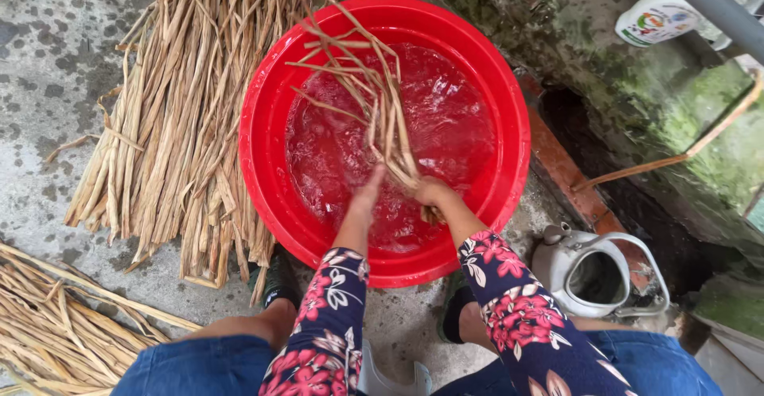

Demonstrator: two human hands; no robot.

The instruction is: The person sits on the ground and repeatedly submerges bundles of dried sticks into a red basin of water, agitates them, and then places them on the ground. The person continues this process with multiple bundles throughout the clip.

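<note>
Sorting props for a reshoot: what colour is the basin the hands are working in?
Bright red basin, seen clearly in the head view.

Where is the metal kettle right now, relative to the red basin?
In the head view the metal kettle stands lidless on the concrete at lower right, just right of the red basin, beside the person's right arm.

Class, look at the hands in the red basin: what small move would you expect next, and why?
Probably pushing the bunch of dry strips down: the right hand grips its lower end underwater in the red basin, but the tops stick out dry.
</note>
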